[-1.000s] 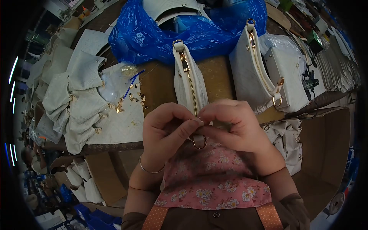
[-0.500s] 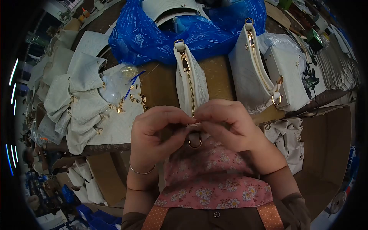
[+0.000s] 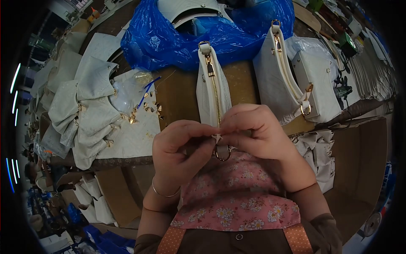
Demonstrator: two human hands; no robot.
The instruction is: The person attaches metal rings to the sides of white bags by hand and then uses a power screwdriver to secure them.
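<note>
A white handbag stands upright in front of me, its gold-toothed zipper running toward me and the zipper pull at the far end. My left hand pinches the near end of the bag from the left, thumb and forefinger together. From the right, my right hand pinches the same end, its fingertips nearly touching the left ones. A small pale tab shows between the fingertips. Just below them hangs a gold D-ring. The fingers hide the exact grip.
Another white handbag stands to the right. Behind is a blue plastic bag with a white bag in it. On the left lie small gold metal pieces and stacked white bag parts. A cardboard box sits at lower right.
The handbag has shifted slightly right and tilted a little. My left hand has moved right and slightly down; the pale tab between the fingertips shows more clearly.
</note>
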